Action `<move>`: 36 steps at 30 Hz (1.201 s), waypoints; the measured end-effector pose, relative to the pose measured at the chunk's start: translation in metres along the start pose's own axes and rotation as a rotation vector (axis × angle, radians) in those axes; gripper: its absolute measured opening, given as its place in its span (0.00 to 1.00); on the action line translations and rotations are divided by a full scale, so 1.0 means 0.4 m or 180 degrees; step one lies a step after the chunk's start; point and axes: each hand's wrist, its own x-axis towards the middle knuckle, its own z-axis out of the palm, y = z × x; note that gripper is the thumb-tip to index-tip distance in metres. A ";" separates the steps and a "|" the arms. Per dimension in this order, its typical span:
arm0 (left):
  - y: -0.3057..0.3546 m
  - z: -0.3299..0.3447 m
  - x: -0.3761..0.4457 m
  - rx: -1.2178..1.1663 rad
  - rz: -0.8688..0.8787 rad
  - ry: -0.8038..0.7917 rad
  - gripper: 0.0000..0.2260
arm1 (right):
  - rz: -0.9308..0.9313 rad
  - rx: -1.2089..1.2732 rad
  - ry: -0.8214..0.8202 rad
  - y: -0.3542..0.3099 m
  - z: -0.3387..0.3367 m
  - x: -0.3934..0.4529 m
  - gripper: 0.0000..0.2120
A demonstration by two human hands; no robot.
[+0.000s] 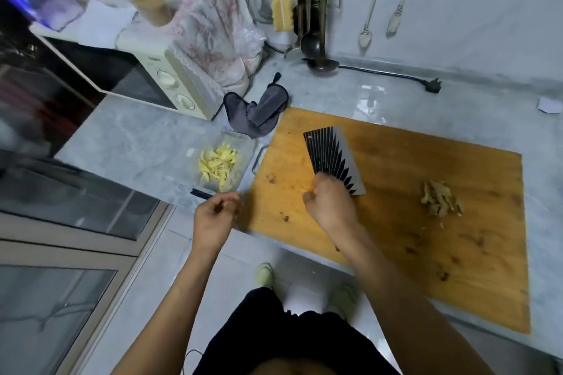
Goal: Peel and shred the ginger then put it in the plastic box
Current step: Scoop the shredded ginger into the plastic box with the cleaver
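Right, near side first: my right hand (327, 201) is clamped round the cleaver (333, 163) handle, blade lying nearly flat over the cutting board (396, 222), tip pointing away. Left hand (217, 211) sits just off the board's left edge, fingers loosely curled; can't tell if they pinch anything, too blurred.

Risks as I read it: the left fingers are near the clear plastic box (224, 161), so a careless nudge could shove it along the counter and scatter shreds. The cleaver is the other risk: swing it leftwards and the blade crosses toward the left hand.

Shredded ginger (217, 166) already lies inside the box, just beyond the left fingertips, not touching them. Peel scraps (441, 198) sit on the board's right side, well apart from both hands.
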 end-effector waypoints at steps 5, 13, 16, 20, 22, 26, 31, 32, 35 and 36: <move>-0.037 -0.141 0.089 -0.0219 -0.0268 0.0605 0.10 | -0.0165 0.0609 -0.0286 -0.120 0.025 0.023 0.14; -0.098 -0.298 0.416 0.1954 -0.0138 0.0290 0.16 | 0.0343 0.1426 -0.0469 -0.314 0.145 0.047 0.14; -0.121 -0.303 0.505 0.2097 -0.0601 0.0102 0.30 | 0.0495 0.1456 -0.0482 -0.362 0.198 0.092 0.12; -0.118 -0.309 0.562 0.1773 -0.0577 0.0043 0.29 | 0.0719 0.1572 -0.0276 -0.389 0.246 0.138 0.06; -0.103 -0.333 0.579 0.1443 -0.0601 -0.0084 0.20 | 0.0869 0.1601 -0.0289 -0.384 0.256 0.139 0.03; -0.059 -0.358 0.515 0.0622 0.0506 -0.0234 0.07 | 0.1011 0.1837 -0.0382 -0.382 0.276 0.136 0.09; -0.110 -0.325 0.373 0.1123 0.2211 -0.0597 0.14 | 0.1152 0.2532 -0.0994 -0.425 0.284 0.114 0.10; -0.129 -0.326 0.367 0.1168 0.2367 -0.0547 0.14 | 0.1292 0.2809 -0.0992 -0.421 0.281 0.115 0.11; -0.153 -0.314 0.360 0.1347 0.2738 -0.0491 0.13 | 0.1614 0.3547 -0.0670 -0.393 0.262 0.129 0.15; -0.155 -0.303 0.352 0.1409 0.2757 -0.0584 0.13 | 0.1610 0.3689 -0.0558 -0.384 0.257 0.135 0.16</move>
